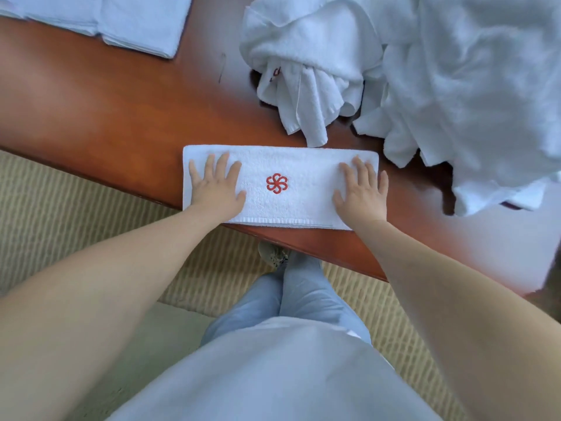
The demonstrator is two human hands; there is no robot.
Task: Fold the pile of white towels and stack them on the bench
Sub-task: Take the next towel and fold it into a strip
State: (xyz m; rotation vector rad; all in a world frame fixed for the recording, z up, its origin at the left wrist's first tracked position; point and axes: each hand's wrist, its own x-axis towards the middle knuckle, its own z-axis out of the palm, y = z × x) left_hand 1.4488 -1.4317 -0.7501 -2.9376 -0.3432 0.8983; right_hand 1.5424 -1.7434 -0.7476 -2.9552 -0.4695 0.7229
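A white towel (291, 165) with a red flower emblem lies folded into a long strip at the near edge of the reddish wooden bench (115, 117). My left hand (216, 185) presses flat on its left end, fingers spread. My right hand (362, 191) lies flat on its right end. A heap of unfolded white towels (440, 74) covers the bench's right and far side, one crumpled towel (306, 65) hanging toward the strip. Folded white towels (142, 22) are stacked at the far left.
Bare bench surface stretches between the folded stacks and the strip. Below the bench edge is a woven beige mat floor (60, 220). My legs in light blue trousers (303, 299) and one shoe (273, 253) stand close to the bench.
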